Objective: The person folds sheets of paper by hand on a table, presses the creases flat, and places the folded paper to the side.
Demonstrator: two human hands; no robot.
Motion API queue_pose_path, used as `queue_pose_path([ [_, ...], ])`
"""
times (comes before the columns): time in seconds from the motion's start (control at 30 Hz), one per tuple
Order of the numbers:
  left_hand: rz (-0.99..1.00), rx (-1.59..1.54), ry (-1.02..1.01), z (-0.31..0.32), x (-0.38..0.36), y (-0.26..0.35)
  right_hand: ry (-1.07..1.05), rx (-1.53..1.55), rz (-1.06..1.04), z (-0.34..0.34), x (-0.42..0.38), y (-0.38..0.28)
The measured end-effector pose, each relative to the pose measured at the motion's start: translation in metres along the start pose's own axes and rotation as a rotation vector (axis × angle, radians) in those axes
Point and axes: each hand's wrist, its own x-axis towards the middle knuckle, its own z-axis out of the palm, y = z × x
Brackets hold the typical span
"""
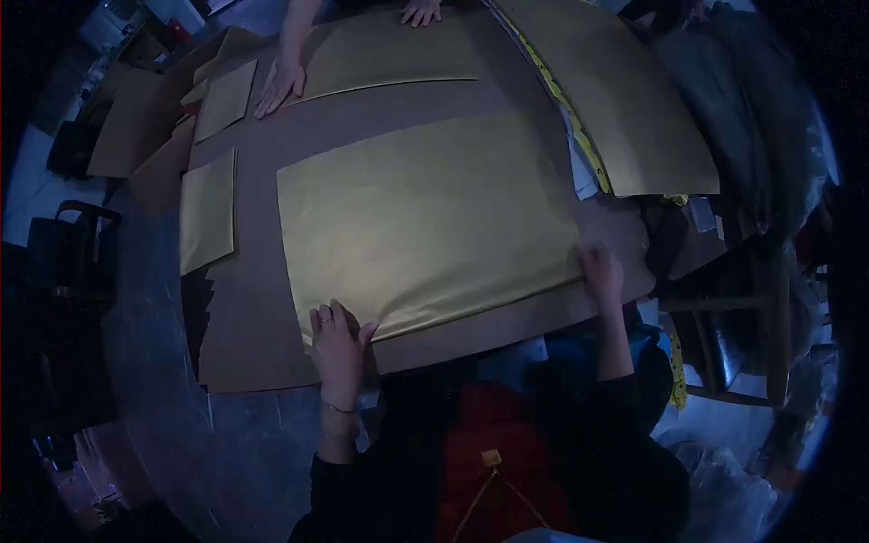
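Note:
A large gold sheet (pixel 425 217), perhaps coated paper or thin leather-like material, lies on a brown-covered table. Its near edge bulges in a soft wrinkle towards the left. On its near left corner rests my left hand (pixel 338 353), fingers spread over the surface and thumb apart by the edge. My right hand (pixel 603 273) is closed at the near right corner, fingers bent over the sheet's edge. Beyond it lies a second gold piece (pixel 389 54), with another person's hand (pixel 285 83) flat beside its left end and another hand (pixel 421 12) on its far side.
Two smaller gold pieces, one nearer (pixel 208 213) and one farther (pixel 226 100), lie along the table's left side. At right, a large gold panel (pixel 634 100) has a yellow strip (pixel 566 109) along its edge. Cardboard (pixel 136 118) stands at far left; a wooden frame (pixel 778 335) is at right.

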Motion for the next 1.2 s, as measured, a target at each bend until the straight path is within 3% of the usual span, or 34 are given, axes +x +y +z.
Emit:
queue_pose_path([
  [0.13, -0.021, 0.036, -0.102, -0.002, 0.0, 0.0, 0.06, 0.015, -0.04, 0.005, -0.001, 0.005],
  [0.43, 0.051, 0.074, -0.041, -0.005, 0.0, 0.001, 0.048, 0.022, -0.093, 0.005, 0.002, 0.007],
  [0.77, 0.047, 0.071, -0.024, 0.001, 0.0, -0.002, -0.036, -0.048, 0.016, -0.006, 0.002, 0.006],
  [0.83, 0.047, 0.114, -0.038, -0.01, 0.001, 0.004, 0.143, -0.097, 0.093, -0.021, -0.012, -0.005],
  [0.9, 0.076, 0.101, 0.011, 0.001, 0.0, -0.002, 0.148, -0.058, 0.072, -0.039, -0.035, -0.036],
  [0.93, 0.11, 0.081, 0.073, -0.001, 0.002, -0.001, 0.228, 0.09, -0.033, -0.038, -0.041, -0.045],
  [0.97, 0.054, 0.078, -0.008, -0.007, 0.001, 0.004, 0.308, 0.238, -0.136, -0.034, -0.049, -0.056],
  [1.03, 0.076, 0.065, 0.011, -0.006, 0.0, 0.002, 0.172, 0.647, -0.343, -0.007, -0.074, -0.093],
  [1.07, 0.093, 0.05, 0.041, -0.006, 0.0, 0.002, 0.016, 0.651, -0.405, -0.002, -0.093, -0.118],
  [1.1, 0.09, 0.096, 0.029, -0.009, 0.001, 0.005, -0.036, 0.702, -0.617, 0.011, -0.111, -0.14],
  [1.13, 0.099, 0.094, 0.023, -0.008, 0.0, 0.005, -0.276, 0.77, -0.659, 0.011, -0.137, -0.169],
  [1.17, 0.096, 0.075, 0.014, -0.008, -0.001, 0.003, -0.273, 0.87, -0.867, 0.045, -0.149, -0.183],
  [1.2, 0.094, 0.057, 0.005, -0.008, -0.001, 0.003, -0.354, 0.78, -0.961, 0.054, -0.161, -0.2],
])
